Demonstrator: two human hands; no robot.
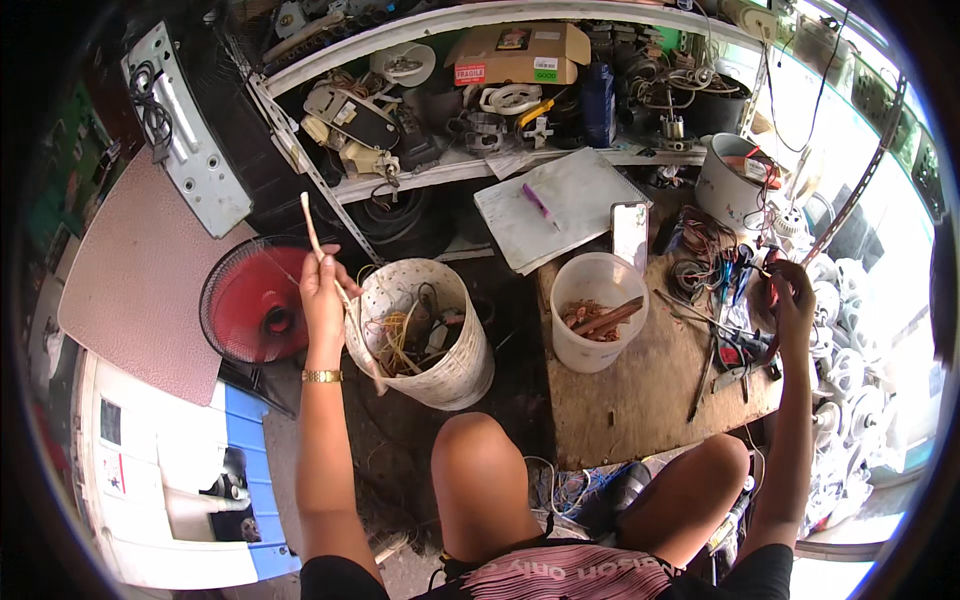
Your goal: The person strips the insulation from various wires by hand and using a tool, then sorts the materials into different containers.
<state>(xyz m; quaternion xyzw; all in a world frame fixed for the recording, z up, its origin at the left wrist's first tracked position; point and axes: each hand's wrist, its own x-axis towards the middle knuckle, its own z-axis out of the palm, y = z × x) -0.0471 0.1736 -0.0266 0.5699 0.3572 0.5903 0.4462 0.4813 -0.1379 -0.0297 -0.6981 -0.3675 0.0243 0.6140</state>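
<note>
Steel shelving with white-edged shelves point(640, 158) spans 12 o'clock, crowded with scrap parts and an open brown cardboard box point(500, 50). At 10 o'clock leans a long grey metal panel point(185, 130); below it, at 9 o'clock, are a pinkish flat board point(140, 290) and a round red dish-shaped thing point(245, 310) inside a black wire guard.

From about 2 to 4 o'clock stretches a bare plywood worktop point(660, 400). On it, at 3 o'clock, stands a translucent round plastic tub point(580, 354) holding copper-coloured scraps point(600, 322).

At 9 o'clock the left hand point(325, 290) is raised, its grip closed around a long thin pale strip point(312, 230). This strip slants, its top toward 11 o'clock and its browner lower end toward 5 o'clock, in front of a scuffed white plastic bucket point(450, 370) with yellow wires point(398, 340) inside. Whether strip and bucket touch, I cannot tell. A gold-coloured bracelet-like band point(322, 377) circles the left wrist.

At 3 o'clock, farther out than the tub, the right hand point(793, 285) is beside a heap of dark and reddish wires point(700, 240) at the worktop's far right. Its fingers bend together near dark material; I cannot tell whether its grip has hold of anything.
</note>
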